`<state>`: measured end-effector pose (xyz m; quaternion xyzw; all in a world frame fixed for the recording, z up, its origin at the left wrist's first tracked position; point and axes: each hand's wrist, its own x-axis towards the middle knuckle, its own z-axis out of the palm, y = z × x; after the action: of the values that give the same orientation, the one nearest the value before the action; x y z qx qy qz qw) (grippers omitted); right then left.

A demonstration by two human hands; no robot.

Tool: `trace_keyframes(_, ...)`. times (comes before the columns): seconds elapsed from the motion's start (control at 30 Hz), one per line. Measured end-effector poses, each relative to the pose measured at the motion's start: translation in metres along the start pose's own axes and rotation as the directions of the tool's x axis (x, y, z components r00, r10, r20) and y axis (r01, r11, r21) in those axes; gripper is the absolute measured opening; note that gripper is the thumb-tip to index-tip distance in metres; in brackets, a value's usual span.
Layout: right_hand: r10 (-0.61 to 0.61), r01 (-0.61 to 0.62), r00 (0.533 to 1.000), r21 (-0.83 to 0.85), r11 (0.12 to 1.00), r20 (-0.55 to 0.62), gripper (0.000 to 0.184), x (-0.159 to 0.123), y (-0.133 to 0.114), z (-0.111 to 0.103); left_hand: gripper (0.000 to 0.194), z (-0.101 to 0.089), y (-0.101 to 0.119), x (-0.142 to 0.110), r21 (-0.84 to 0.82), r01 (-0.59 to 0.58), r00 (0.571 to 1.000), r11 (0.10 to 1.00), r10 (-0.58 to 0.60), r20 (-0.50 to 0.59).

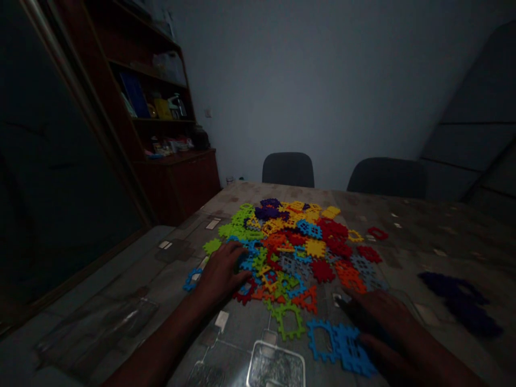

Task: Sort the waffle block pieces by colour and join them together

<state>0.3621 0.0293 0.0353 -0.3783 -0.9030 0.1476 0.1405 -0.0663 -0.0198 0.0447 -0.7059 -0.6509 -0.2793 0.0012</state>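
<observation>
Over the left side of a pile of coloured plastic interlocking building pieces point(316, 248) lies my left hand point(221, 270). Its thumb and curled fingers are apart, with blue pieces point(250, 260) close to the fingertips. My right hand point(382, 317) is low over the table at the right, fingers and thumb spread. Below its thumb are two blue toothed pieces point(322, 339), joined side by side and partly covered by the hand. A dark patch under the right fingers is too dim to make out. A green piece with an arched opening point(287, 320) lies between the hands.
Purple pieces point(455, 295) lie apart at the right on the patterned tablecloth point(169, 290). A red ring-shaped piece point(378, 233) is beyond the pile. Two dark chairs point(288, 169) stand at the far side. A wooden cabinet point(177, 183) with shelves is at the left.
</observation>
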Motion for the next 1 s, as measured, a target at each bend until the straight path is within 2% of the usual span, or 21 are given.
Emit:
trace_keyframes(0.17, -0.029, 0.027, 0.998, -0.042, 0.999, -0.059, 0.052, 0.001, 0.0, -0.003, 0.033, 0.005, -0.006, -0.001, 0.021, 0.013, 0.999, 1.0, -0.013, -0.032)
trace_keyframes(0.37, -0.059, 0.055, 0.994, -0.043, 0.998, -0.088, 0.051, 0.003, -0.004, -0.008, 0.028, 0.007, -0.006, 0.0, 0.013, -0.03, 0.999, 0.999, 0.031, -0.032)
trace_keyframes(0.53, -0.1, 0.093, 0.99, -0.075, 0.993, -0.102, 0.049, 0.004, 0.007, -0.001, 0.031, 0.014, -0.006, 0.003, 0.019, -0.05, 0.997, 0.999, 0.051, -0.057)
trace_keyframes(0.63, -0.127, 0.122, 0.989, -0.073, 0.99, -0.077, 0.049, 0.003, 0.014, 0.001, 0.023, 0.017, -0.008, 0.005, 0.007, -0.051, 0.994, 0.999, 0.051, -0.093)
trace_keyframes(0.77, -0.119, 0.115, 0.987, -0.045, 0.992, -0.104, 0.044, 0.001, 0.01, -0.001, 0.01, 0.017, -0.009, 0.009, -0.032, -0.057, 0.988, 0.998, 0.052, -0.147)
trace_keyframes(1.0, -0.107, 0.103, 0.984, -0.034, 0.994, -0.142, 0.043, 0.003, 0.003, -0.004, 0.02, 0.007, -0.017, 0.009, -0.068, -0.044, 0.985, 0.997, 0.032, -0.17)
